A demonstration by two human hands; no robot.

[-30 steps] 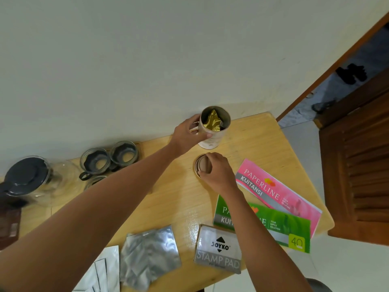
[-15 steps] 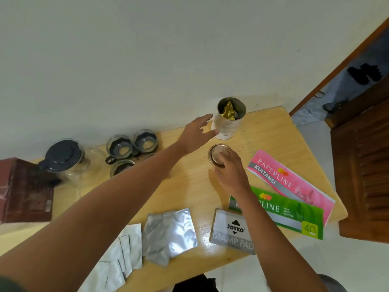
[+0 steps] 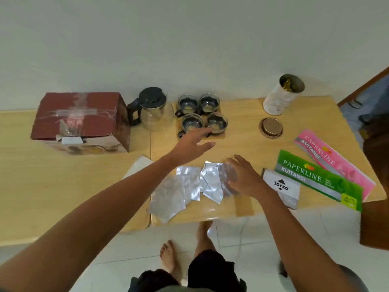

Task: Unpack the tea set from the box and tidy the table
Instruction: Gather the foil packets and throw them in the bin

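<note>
Sitting against white wall (image 3: 189,39): wooden tabletop (image 3: 242,148). Standing at 10 o'clock: box (image 3: 82,121), teapot (image 3: 152,110), cups (image 3: 202,114). Hovering spread, empty: left hand (image 3: 192,144); right hand (image 3: 242,175) over foil packets (image 3: 189,186). Lying at 2 o'clock: tin (image 3: 283,94), lid (image 3: 271,127).

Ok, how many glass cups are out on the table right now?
4, in a two-by-two cluster right of the teapot: back left cup, back right cup, front left cup, front right cup. The left hand hovers in front; none seems hidden.
</note>
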